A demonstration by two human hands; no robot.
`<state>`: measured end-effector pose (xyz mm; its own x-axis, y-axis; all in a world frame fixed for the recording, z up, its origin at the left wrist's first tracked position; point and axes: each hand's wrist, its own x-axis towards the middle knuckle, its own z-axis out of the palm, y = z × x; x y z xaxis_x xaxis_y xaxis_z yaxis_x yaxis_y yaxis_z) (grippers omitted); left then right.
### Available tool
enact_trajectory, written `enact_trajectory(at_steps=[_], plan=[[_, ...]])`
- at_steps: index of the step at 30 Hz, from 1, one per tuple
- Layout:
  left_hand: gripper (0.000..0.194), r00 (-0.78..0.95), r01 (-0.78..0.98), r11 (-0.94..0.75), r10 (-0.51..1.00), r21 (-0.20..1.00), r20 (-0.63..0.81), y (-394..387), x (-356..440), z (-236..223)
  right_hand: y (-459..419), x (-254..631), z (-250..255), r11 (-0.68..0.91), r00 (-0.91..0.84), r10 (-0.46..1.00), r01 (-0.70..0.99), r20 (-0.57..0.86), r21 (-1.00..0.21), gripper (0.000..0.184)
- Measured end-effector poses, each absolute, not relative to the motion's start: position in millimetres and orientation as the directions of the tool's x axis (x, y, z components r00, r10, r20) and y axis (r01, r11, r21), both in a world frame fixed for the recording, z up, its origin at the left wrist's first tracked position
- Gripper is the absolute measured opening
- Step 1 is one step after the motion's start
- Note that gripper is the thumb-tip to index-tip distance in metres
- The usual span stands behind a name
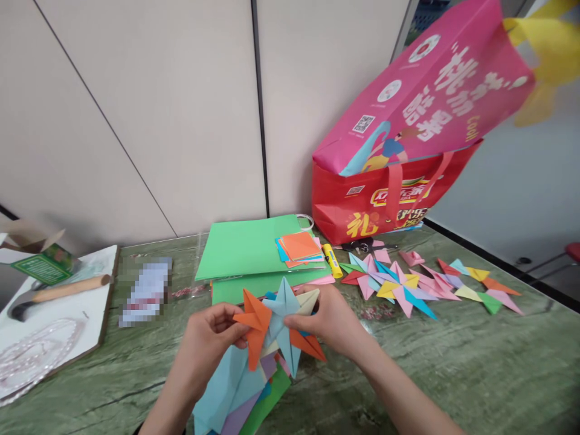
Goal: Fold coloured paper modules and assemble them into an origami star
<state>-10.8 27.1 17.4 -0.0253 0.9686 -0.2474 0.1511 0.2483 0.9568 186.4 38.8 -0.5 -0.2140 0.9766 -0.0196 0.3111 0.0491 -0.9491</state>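
Head-worn view, facing forward, tilted down

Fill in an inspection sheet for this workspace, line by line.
Surface: green, streaked tabletop.
Job's things: multicoloured folded-paper piece held up; loose coloured sheets below it; green paper with small square sheets on top; yellow tube; folded-paper stars at right.
Clutter: wooden-handled tool, strung beads and green-and-white box at left; pixelated item, unreadable.
Hands: left hand pinches the piece's orange part; right hand grips its other side.
Cables: nothing certain; white loop behind the green paper, kind unclear.
Surroundings: pale wall panels; pink bag above red bag.
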Motion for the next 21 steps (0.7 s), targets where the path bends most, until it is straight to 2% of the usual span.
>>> enact_trajectory(at_steps=[6,11,17,21], plan=[[0.011,0.006,0.129,0.244,0.969,0.961,-0.247,25.6,-4.9,19.4,37.7,182.2,-1.4,0.01,-0.224,0.973,0.255,-0.049,-0.967,0.012],[0.009,0.033,0.157,0.248,0.966,0.956,-0.256,24.1,-3.6,20.0,36.2,181.2,-1.0,0.014,-0.228,0.973,0.241,-0.042,-0.971,0.004],[0.01,0.094,0.164,0.228,0.965,0.96,-0.246,23.1,-2.6,14.8,35.0,178.6,2.5,0.005,-0.236,0.971,0.221,-0.048,-0.975,0.006],[0.021,0.136,0.18,0.198,0.965,0.964,-0.224,23.3,-5.1,14.3,34.3,177.6,1.9,-0.009,-0.231,0.971,0.248,-0.068,-0.969,0.008]])
